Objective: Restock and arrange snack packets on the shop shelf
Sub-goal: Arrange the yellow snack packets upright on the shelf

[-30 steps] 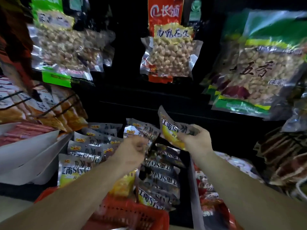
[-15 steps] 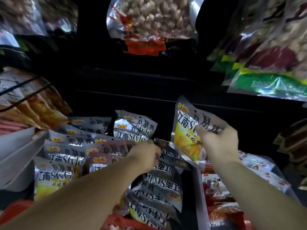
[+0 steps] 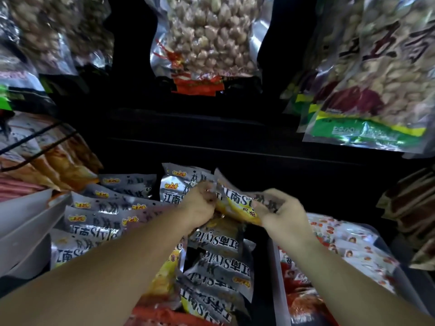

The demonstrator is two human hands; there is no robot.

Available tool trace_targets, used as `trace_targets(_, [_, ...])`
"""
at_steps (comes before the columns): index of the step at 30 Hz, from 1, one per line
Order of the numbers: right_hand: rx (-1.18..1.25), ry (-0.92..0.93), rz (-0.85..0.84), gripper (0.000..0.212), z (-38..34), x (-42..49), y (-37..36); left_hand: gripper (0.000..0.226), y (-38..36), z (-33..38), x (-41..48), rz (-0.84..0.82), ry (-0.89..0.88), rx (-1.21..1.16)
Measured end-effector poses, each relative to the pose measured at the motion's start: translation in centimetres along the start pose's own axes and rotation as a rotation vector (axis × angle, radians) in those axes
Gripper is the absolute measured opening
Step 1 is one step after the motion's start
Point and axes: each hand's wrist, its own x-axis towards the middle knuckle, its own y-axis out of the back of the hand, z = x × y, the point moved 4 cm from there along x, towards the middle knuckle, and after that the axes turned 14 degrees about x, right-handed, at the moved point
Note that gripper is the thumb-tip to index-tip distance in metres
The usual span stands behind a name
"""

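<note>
Above the shelf bin point(image 3: 273, 267), both forearms extend forward, wrists level. Left hand point(image 3: 200, 205) is curled, fingers pinched on the left edge of a silver-and-yellow snack packet point(image 3: 237, 203). Right hand point(image 3: 280, 212) is closed on the packet's right end. Packet spans between the hands, tilted, just above the stacked packets point(image 3: 219, 260) lying in rows below.

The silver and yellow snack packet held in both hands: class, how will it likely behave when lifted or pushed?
The packet probably flops: it bends between the left hand and right hand. Its glossy film looks slippery. Likely light, since fingertips alone hold it.
</note>
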Motion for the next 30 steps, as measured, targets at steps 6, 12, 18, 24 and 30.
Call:
trace_targets(6, [-0.092,-0.003,0.164,0.012,3.6,2.0,-1.0,0.040,-1.4,-4.5,-3.4,-0.265,-0.198,0.840])
trace_targets(12, [-0.292,-0.038,0.254,0.018,4.3,2.7,-2.0,0.022,-2.6,-4.1,-2.7,-0.409,-0.377,1.294])
trace_targets(18, [-0.047,-0.091,0.334,0.024,5.5,3.5,-1.6,0.020,-2.4,-3.1,-2.0,-0.344,-0.403,1.377])
trace_targets(24, [0.105,-0.167,0.278,0.034,5.6,3.8,-1.5,0.011,0.4,0.9,-2.5,0.150,-0.517,0.974])
trace_targets(30, [0.025,-0.398,-0.014,0.024,6.9,2.5,-1.3,0.027,4.1,2.3,-5.2,0.175,-0.450,0.527])
